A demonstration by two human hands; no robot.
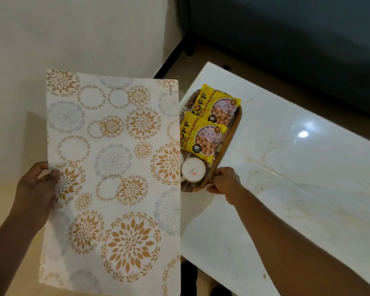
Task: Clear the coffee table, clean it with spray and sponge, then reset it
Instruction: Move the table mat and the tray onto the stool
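My left hand (37, 184) pinches the left edge of a patterned placemat (113, 178), thumb on its face, fingers behind it; the placemat spreads out to the right of that hand, held off the counter (297, 167). My right hand (223, 181) grips the near rim of a wooden tray (231, 133), fingers curled around the edge. The tray reaches away from that hand, over the counter's left end, partly hidden behind the placemat. In it, just left of my right hand, sits a white cup (193, 169); beyond the cup lie two yellow snack packets (209, 122). Right of my right hand the counter shows brownish stains.
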